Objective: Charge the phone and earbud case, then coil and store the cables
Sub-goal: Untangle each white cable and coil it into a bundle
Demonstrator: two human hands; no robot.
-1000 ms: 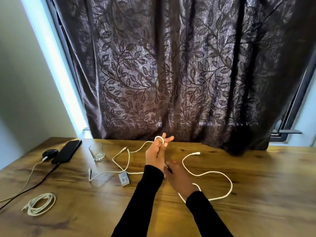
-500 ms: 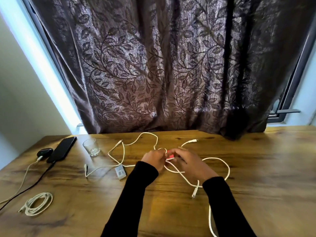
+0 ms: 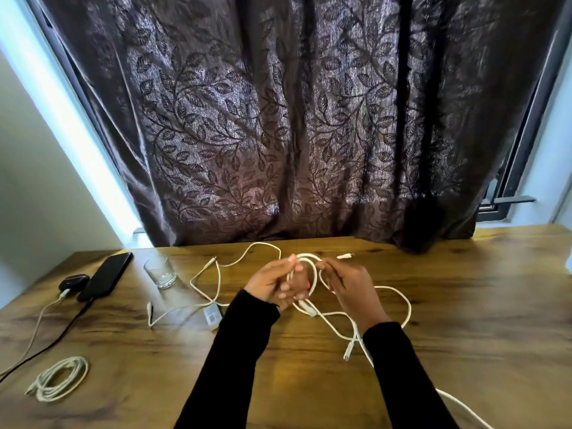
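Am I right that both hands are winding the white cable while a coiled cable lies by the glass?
Not quite. In the head view both hands, left hand and right hand, do wind the white cable, but the coiled cable lies at the table's near left, far from the glass.

Two bare hands, long black sleeves (image 3: 244,342) to the wrists, pinkish nails
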